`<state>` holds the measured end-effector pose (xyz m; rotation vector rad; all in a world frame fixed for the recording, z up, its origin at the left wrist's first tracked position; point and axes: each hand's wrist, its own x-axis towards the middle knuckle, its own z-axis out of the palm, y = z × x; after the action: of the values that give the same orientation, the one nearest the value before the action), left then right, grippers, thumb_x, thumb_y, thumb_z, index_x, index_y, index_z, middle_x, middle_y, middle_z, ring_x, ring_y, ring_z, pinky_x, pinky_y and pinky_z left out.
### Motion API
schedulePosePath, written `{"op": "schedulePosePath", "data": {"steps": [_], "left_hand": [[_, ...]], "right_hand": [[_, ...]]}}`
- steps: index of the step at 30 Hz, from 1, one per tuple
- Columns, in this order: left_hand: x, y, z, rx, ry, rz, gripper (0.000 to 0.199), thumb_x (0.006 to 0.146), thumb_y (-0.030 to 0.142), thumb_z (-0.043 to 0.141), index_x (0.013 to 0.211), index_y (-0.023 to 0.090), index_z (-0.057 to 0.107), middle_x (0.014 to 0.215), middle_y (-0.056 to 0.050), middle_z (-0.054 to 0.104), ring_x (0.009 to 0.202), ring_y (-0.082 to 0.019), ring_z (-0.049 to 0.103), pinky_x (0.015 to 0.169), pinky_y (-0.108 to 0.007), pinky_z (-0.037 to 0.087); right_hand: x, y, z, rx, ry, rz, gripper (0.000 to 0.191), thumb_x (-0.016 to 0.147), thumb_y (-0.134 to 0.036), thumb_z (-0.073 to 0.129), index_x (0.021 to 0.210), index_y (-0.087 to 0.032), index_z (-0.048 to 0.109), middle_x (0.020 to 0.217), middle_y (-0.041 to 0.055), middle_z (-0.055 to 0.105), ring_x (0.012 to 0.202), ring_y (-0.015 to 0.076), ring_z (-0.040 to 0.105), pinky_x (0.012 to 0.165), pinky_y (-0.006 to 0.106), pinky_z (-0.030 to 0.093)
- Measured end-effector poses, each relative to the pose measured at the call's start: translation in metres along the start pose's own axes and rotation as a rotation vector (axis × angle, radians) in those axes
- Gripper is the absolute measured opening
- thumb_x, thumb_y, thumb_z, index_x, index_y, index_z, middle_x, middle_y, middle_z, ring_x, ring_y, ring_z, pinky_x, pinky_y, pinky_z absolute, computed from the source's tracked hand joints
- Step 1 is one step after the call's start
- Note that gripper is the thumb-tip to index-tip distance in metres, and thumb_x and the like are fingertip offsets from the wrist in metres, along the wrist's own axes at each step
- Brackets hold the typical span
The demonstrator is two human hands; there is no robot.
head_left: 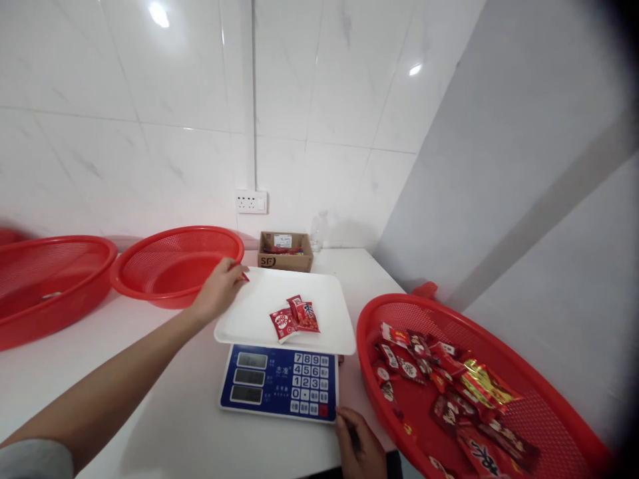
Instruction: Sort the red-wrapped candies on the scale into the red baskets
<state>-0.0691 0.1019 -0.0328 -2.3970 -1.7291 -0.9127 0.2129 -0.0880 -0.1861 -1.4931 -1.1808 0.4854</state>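
Observation:
My left hand (219,293) reaches over the far left corner of the scale's white pan (324,293), its fingers closed on a small red snack packet (244,277). Several red snack packets (294,318) lie in a small pile on the pan. Below it is the scale's blue keypad panel (279,382), with three grey displays that I cannot read. My right hand (360,444) is by the panel's lower right corner, thumb and forefinger curled together there. Whether anything is between its fingers is hidden.
On the right, a red basket (369,332) holds many red, brown and gold packets. Two more red baskets (180,233) (60,246) stand at left. A cardboard box (284,263) with packets and a clear plastic bottle (318,231) stand by the tiled wall.

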Motion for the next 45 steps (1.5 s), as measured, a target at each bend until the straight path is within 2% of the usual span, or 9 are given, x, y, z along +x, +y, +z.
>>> {"op": "schedulePosePath", "data": {"steps": [5,12,16,21,28,33,37,40,45], "left_hand": [[0.016,-0.014,-0.004,0.25,0.139,-0.068,0.033,0.083,0.032,0.049,0.109,0.015,0.059,0.132,-0.016,0.042,0.129,-0.037,0.028,0.101,-0.053,0.029],[-0.033,0.064,0.028,-0.072,-0.351,0.229,0.056,0.08,0.051,0.052,0.125,0.018,0.047,0.126,-0.013,0.054,0.122,-0.028,0.043,0.099,-0.042,0.037],[-0.042,0.083,0.024,-0.134,-0.418,0.23,0.045,0.077,0.043,0.058,0.116,0.019,0.052,0.115,-0.01,0.058,0.108,-0.025,0.053,0.093,-0.039,0.042],[-0.04,0.07,0.016,-0.121,-0.399,0.249,0.023,0.082,0.026,0.049,0.103,0.02,0.058,0.113,-0.009,0.06,0.104,-0.022,0.056,0.089,-0.034,0.045],[-0.037,0.05,0.001,-0.073,-0.342,0.133,0.034,0.091,0.03,0.03,0.115,0.024,0.053,0.117,-0.005,0.063,0.103,-0.021,0.06,0.084,-0.032,0.047],[0.001,0.019,-0.036,0.134,-0.131,-0.105,0.033,0.088,0.027,0.032,0.113,0.025,0.053,0.107,-0.005,0.067,0.092,-0.024,0.064,0.072,-0.032,0.048],[0.027,-0.003,-0.05,0.245,0.055,-0.195,0.037,0.09,0.028,0.029,0.12,0.02,0.05,0.12,-0.01,0.06,0.114,-0.028,0.052,0.08,-0.036,0.048],[0.03,0.004,-0.035,0.264,0.074,-0.018,0.04,0.089,0.029,0.035,0.123,0.014,0.048,0.131,-0.013,0.05,0.129,-0.029,0.035,0.098,-0.043,0.038],[0.01,0.059,0.014,0.096,-0.313,0.491,0.045,0.086,0.027,0.044,0.13,0.02,0.041,0.144,-0.011,0.034,0.133,-0.025,0.029,0.105,-0.042,0.03]], "right_hand": [[0.0,0.0,0.001,0.017,0.019,0.0,0.041,0.074,-0.06,0.053,0.074,-0.022,0.069,0.073,0.004,0.071,0.068,0.0172,0.066,0.062,0.021,0.051],[-0.001,0.004,0.002,0.027,0.037,-0.012,0.04,0.074,-0.058,0.054,0.075,-0.022,0.07,0.074,0.0044,0.071,0.068,0.0167,0.066,0.064,0.02,0.052],[-0.001,0.005,0.002,0.028,0.033,-0.004,0.039,0.075,-0.058,0.054,0.075,-0.022,0.069,0.074,0.0038,0.071,0.068,0.0156,0.065,0.064,0.019,0.051],[-0.001,0.004,0.002,0.021,0.04,-0.009,0.04,0.075,-0.058,0.054,0.075,-0.022,0.07,0.073,0.0043,0.071,0.068,0.0162,0.066,0.063,0.019,0.051],[-0.001,0.004,0.001,0.03,0.016,-0.022,0.04,0.076,-0.058,0.052,0.076,-0.021,0.069,0.075,0.0054,0.071,0.069,0.0171,0.065,0.064,0.021,0.051],[-0.001,0.007,0.001,0.019,0.002,-0.025,0.04,0.077,-0.057,0.052,0.077,-0.021,0.069,0.076,0.0053,0.071,0.071,0.0173,0.066,0.066,0.021,0.051],[-0.001,0.007,0.001,0.035,-0.004,-0.029,0.039,0.077,-0.057,0.052,0.078,-0.022,0.069,0.076,0.0051,0.071,0.071,0.0179,0.066,0.065,0.021,0.051],[-0.001,0.006,0.002,0.039,-0.005,-0.033,0.037,0.076,-0.057,0.053,0.078,-0.023,0.069,0.075,0.0048,0.071,0.07,0.0183,0.066,0.064,0.022,0.051],[-0.001,0.007,0.002,0.027,0.007,-0.029,0.038,0.076,-0.057,0.053,0.077,-0.023,0.069,0.077,0.0051,0.071,0.072,0.0185,0.066,0.066,0.022,0.052]]}}
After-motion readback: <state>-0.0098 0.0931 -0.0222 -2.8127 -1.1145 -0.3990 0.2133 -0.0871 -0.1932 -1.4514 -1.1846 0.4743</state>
